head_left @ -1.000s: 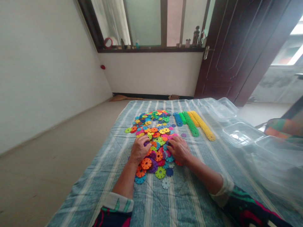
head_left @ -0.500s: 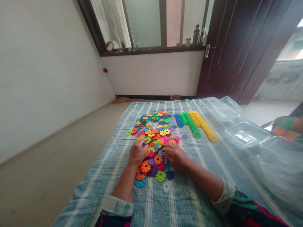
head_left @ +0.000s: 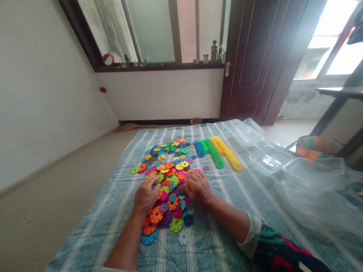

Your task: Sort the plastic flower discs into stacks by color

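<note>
While left hand [head_left: 146, 197] and right hand [head_left: 198, 190] rest on plastic discs [head_left: 167, 177], fingers [head_left: 151, 182] spread open, striped blanket edge [head_left: 82, 234] well left.

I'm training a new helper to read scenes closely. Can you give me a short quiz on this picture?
1. True or false: the left hand and the right hand both touch the heap of coloured plastic snowflake discs.
2. What lies to the right of the yellow strip of linked pieces? A) clear plastic tubs B) a wicker basket C) a cardboard box
3. Which hand is nearer the lone purple disc?

Key: 1 true; 2 A; 3 the right hand.
</note>
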A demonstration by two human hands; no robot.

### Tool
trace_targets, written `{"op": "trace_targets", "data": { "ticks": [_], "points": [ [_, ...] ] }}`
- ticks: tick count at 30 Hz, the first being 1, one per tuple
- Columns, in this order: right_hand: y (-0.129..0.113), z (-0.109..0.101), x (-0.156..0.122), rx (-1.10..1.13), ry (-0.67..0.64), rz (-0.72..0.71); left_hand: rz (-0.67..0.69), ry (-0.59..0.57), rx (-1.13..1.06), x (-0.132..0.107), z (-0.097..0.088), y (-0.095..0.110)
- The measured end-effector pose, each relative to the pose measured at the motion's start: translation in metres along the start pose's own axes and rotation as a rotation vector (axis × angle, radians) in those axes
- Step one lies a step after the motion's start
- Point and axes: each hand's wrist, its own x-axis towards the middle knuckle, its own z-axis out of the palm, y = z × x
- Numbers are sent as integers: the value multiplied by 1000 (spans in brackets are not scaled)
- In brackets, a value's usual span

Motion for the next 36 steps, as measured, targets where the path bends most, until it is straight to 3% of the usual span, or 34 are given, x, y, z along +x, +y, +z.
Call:
{"op": "trace_targets", "data": {
  "ticks": [4,8,21,23,27,31,36],
  "points": [
    [5,4,0,-52,-64,172,-2,22,-13,1,1,-3],
    [4,6,0,30,-121,93,-8,26,-20,1,0,-2],
    [7,6,2,191,-79,-83,-17,21,-38,-1,-4,4],
    [11,6,3,146,-15,-22,-18,21,-43,-2,-5,5],
    [26,5,4,-28,89,230,-1,23,-36,-5,-8,10],
    [34,1,4,-79,-23,351,4,27,-33,-9,-10,15],
    [26,-1,1,-36,-143,195,10,25,-27,-12,-11,18]
  ]
}}
